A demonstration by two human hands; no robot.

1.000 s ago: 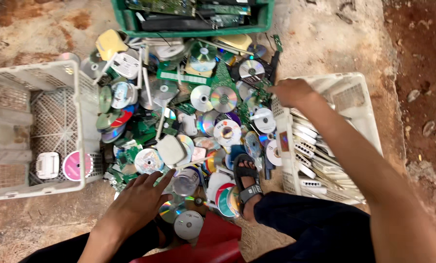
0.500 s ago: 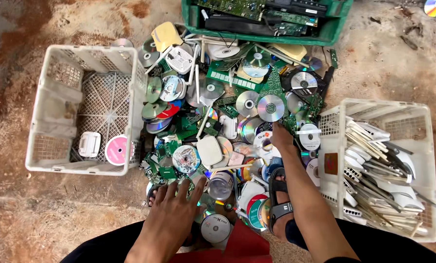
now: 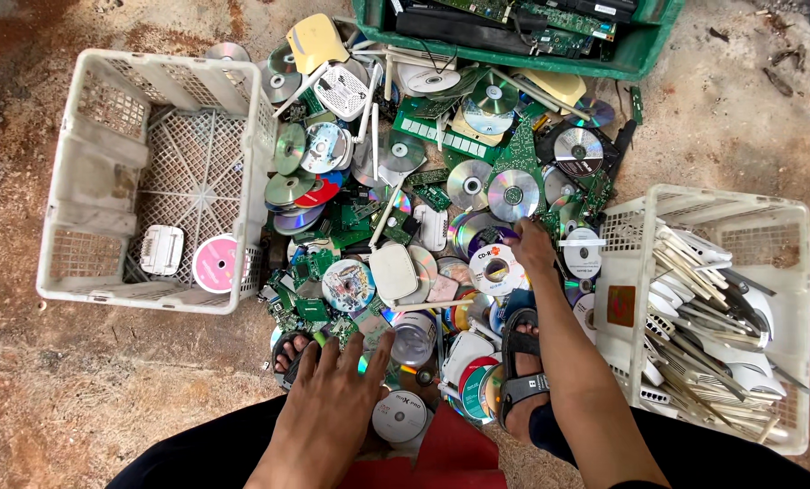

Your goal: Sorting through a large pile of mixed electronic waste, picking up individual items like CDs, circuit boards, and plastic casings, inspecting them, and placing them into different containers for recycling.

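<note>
A heap of shiny discs (image 3: 512, 194), green circuit boards (image 3: 523, 149) and small white devices (image 3: 393, 270) lies on the ground between my feet. My left hand (image 3: 333, 398) rests flat with fingers spread on the near edge of the heap, beside a white disc (image 3: 399, 417). My right hand (image 3: 529, 247) reaches into the middle of the heap, its fingertips among overlapping discs next to a white printed disc (image 3: 495, 269). The fingers hide whether they grip anything.
A white crate (image 3: 70, 181) at left holds a pink disc (image 3: 217, 263) and a small white device (image 3: 161, 249). A white crate (image 3: 695, 204) at right is full of white plastic parts. A green crate (image 3: 640, 59) of boards stands behind. My sandalled foot (image 3: 521, 362) is in the heap.
My right hand came back from the right crate and dropped into the middle of the disc heap. My left hand stayed on the near edge. The view shifted left and down.
</note>
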